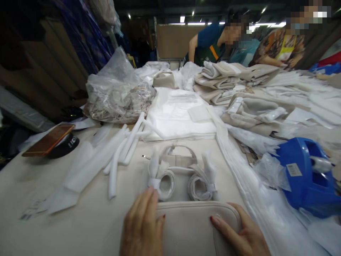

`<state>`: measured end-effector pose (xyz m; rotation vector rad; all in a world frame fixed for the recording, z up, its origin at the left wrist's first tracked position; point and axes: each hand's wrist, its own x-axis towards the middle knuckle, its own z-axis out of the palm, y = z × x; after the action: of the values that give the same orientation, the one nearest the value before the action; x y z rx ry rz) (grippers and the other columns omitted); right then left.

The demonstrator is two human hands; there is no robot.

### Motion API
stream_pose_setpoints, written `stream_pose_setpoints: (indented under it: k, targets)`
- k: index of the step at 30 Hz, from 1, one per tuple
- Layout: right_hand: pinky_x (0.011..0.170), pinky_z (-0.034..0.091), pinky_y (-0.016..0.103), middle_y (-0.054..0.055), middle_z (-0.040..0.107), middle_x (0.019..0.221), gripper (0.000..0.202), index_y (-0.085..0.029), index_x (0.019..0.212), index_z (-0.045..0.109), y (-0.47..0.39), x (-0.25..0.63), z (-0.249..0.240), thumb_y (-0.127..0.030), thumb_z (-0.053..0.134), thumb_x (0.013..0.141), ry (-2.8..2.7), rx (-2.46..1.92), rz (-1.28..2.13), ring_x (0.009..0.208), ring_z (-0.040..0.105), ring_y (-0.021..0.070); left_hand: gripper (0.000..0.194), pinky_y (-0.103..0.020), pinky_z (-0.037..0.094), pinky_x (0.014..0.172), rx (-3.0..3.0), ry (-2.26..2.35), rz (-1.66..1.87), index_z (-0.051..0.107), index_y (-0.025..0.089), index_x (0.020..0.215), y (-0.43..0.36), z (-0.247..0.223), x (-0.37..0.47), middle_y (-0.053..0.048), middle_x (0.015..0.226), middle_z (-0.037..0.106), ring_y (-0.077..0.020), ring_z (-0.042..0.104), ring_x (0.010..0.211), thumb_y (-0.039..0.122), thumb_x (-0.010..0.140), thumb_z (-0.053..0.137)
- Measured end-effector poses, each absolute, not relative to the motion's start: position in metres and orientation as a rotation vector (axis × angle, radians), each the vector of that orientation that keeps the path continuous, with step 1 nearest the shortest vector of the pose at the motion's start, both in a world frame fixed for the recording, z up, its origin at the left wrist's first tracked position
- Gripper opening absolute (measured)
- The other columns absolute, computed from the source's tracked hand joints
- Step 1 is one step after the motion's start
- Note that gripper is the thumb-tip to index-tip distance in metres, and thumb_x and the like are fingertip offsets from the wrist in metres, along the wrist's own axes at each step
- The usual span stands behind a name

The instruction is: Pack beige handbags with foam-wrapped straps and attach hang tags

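The beige bag (191, 227) looks like smooth, matt leather. Just beyond it, its straps (183, 176) are wrapped in soft white foam sheet. Right of the bag, the blue tape dispenser (306, 177) is glossy plastic. The worktop (80, 227) is matt cloth.

White letters on black cap (65, 146), blurred; tape dispenser (306, 177) sticker unreadable.

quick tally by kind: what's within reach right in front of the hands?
Beige bag: 1
Wrapped strap rings: 2
Blue tape dispenser: 1
Phone: 1
Hands on the bag, left hand, right hand: 2
Total: 7
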<state>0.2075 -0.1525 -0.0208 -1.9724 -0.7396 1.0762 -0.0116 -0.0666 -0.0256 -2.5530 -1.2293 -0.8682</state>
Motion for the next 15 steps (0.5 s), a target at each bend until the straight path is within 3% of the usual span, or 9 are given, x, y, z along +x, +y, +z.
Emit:
stream_pose_setpoints:
  k: [3, 5, 8, 11, 15]
  targets:
    - [0.070, 0.045, 0.028, 0.000, 0.070, 0.081, 0.044, -0.022, 0.092, 0.056, -0.152, 0.208, -0.024, -0.060, 0.058, 0.070, -0.780, -1.934, 1.062, 0.079, 0.064, 0.0216, 0.044, -0.036, 0.038, 0.101, -2.722, -1.122, -0.883, 0.041, 0.005, 0.128, -0.051, -0.007, 0.051, -0.016, 0.125, 0.050, -0.0245, 0.042, 0.121, 0.002, 0.085, 0.030]
    - [0.070, 0.046, 0.029, 0.000, 0.070, 0.080, 0.044, -0.021, 0.092, 0.056, -0.151, 0.208, -0.026, -0.059, 0.058, 0.070, -0.791, -1.906, 1.071, 0.079, 0.064, 0.0222, 0.038, -0.038, 0.042, 0.095, -2.869, -1.407, -0.499, 0.051, 0.010, 0.117, -0.032, -0.001, 0.085, -0.012, 0.116, 0.056, -0.0241, 0.049, 0.111, 0.001, 0.085, 0.031]
    - [0.068, 0.046, 0.030, 0.000, 0.069, 0.078, 0.044, -0.021, 0.093, 0.054, -0.151, 0.209, -0.026, -0.059, 0.056, 0.072, -0.790, -1.872, 1.120, 0.078, 0.064, 0.0225, 0.028, -0.039, 0.047, 0.081, -2.921, -1.495, -0.356, 0.059, 0.013, 0.093, -0.006, 0.000, 0.108, -0.009, 0.094, 0.061, -0.0249, 0.055, 0.091, 0.005, 0.086, 0.034]
    - [0.070, 0.046, 0.031, 0.002, 0.069, 0.080, 0.045, -0.021, 0.094, 0.054, -0.150, 0.213, -0.022, -0.060, 0.053, 0.072, -0.859, -1.949, 1.091, 0.079, 0.064, 0.0233, 0.025, -0.042, 0.044, 0.082, -2.918, -1.519, -0.359, 0.058, 0.014, 0.092, 0.006, -0.005, 0.106, -0.010, 0.096, 0.060, -0.0271, 0.053, 0.095, 0.007, 0.087, 0.035]
    - [0.083, 0.042, 0.034, 0.007, 0.064, 0.102, 0.054, -0.020, 0.106, 0.053, -0.130, 0.223, -0.007, -0.061, 0.050, 0.071, -1.061, -2.149, 0.717, 0.096, 0.059, 0.0247, 0.025, -0.043, 0.042, 0.085, -2.913, -1.588, -0.313, 0.058, 0.012, 0.096, 0.008, -0.008, 0.100, -0.013, 0.101, 0.057, -0.0292, 0.051, 0.098, 0.008, 0.088, 0.034]
